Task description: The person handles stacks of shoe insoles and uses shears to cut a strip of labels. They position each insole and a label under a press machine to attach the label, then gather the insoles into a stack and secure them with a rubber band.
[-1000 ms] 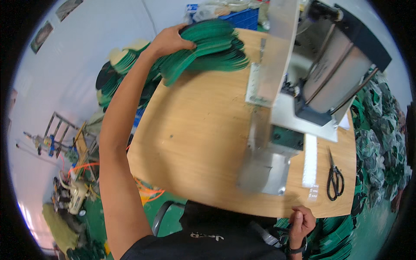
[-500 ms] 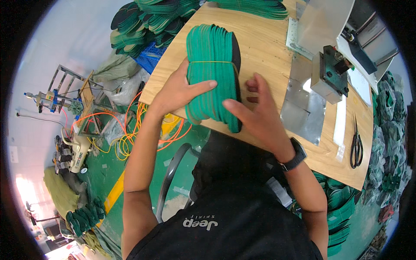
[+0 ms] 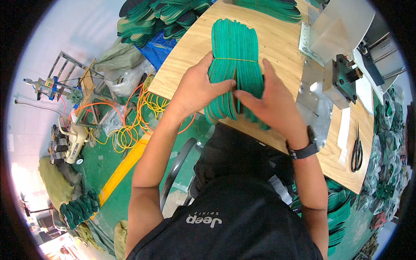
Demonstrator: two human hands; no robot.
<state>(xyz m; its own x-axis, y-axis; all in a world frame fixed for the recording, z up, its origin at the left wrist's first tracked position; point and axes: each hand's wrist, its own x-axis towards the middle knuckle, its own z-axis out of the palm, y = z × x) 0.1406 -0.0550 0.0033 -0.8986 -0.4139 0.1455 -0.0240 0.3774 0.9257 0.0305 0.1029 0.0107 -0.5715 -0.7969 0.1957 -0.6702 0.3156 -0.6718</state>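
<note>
Green bundle (image 3: 236, 65) pulled nearer (lengthwise away), both hands' grip.

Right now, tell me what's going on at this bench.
A person seated at a wooden table holds a bundle of green sole-shaped pieces, tied with a thin yellowish band, near the table's front edge. The left hand grips its left side, the right hand presses its right side. A metal press stands to the right, scissors lie further right, and more green stacks sit at the far edge.
</note>
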